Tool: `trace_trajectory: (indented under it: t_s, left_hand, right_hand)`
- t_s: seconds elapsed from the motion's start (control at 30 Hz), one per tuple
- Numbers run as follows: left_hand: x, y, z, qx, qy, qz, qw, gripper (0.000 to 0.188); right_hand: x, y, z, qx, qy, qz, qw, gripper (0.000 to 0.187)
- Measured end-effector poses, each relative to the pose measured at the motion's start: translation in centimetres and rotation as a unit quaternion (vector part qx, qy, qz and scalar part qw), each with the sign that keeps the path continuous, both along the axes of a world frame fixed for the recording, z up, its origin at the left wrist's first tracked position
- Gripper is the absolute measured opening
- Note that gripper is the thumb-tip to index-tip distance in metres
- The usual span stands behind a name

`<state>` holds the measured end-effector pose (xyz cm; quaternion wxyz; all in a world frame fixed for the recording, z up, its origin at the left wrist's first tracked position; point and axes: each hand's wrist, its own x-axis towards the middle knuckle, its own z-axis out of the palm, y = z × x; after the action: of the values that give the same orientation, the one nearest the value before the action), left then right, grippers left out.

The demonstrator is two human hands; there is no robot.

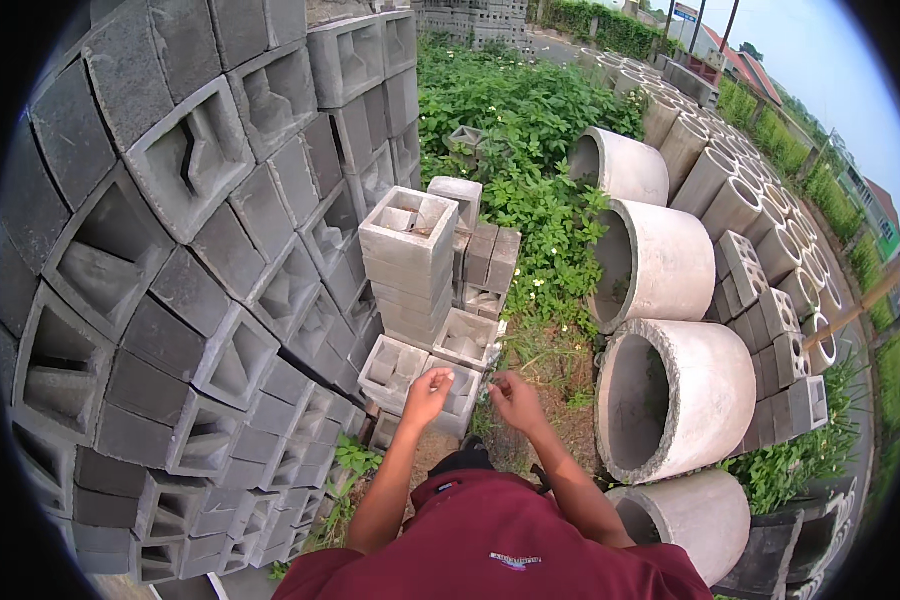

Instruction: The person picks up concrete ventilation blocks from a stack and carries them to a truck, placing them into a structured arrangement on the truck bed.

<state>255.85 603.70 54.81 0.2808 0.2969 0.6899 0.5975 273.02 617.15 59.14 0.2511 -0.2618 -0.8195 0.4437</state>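
My left hand [429,394] is closed, its fingers curled toward the thumb, over a grey hollow concrete block [459,403] in front of my body. To the right of that block is my right hand [516,400], also closed, with its fingers bent inward. Whether either hand holds something small cannot be made out. Another hollow block [390,362] sits beside the first on the left, and one more [467,337] lies just behind. A taller stack of blocks [407,255] rises beyond them, its top block showing open cells.
A high wall of stacked concrete blocks [200,240] stands close on my left. Large concrete rings [705,390] lie on their sides at the right. Green plants [530,130] grow ahead, and rows of upright concrete pipes [735,200] stretch away at the far right.
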Motion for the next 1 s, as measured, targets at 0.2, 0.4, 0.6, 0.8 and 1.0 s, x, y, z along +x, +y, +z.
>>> trace_trajectory:
  t_s: [0.2,0.4,0.6,0.8,1.0]
  left_hand:
    - [-7.0,8.7,3.5,-0.015,-0.015,0.149,0.989,0.045]
    - [-16.4,13.1,5.0,-0.022,-0.076,0.316,0.945,0.077]
    - [-22.5,17.9,5.8,-0.094,-0.101,0.412,0.901,0.095]
    - [-25.8,23.8,4.0,-0.006,-0.165,0.542,0.824,0.096]
    - [-23.9,24.8,8.1,0.087,-0.204,0.540,0.812,0.088]
  right_hand:
    - [-8.3,10.3,2.1,-0.020,-0.001,0.041,0.999,0.027]
    - [-20.6,21.5,3.5,-0.021,0.039,0.071,0.996,0.032]
    - [-37.4,30.5,3.7,0.038,0.047,0.143,0.988,0.049]
    - [-49.0,35.6,1.2,-0.069,-0.245,0.334,0.908,0.081]
    - [-47.4,33.0,4.7,-0.228,-0.327,0.395,0.828,0.100]
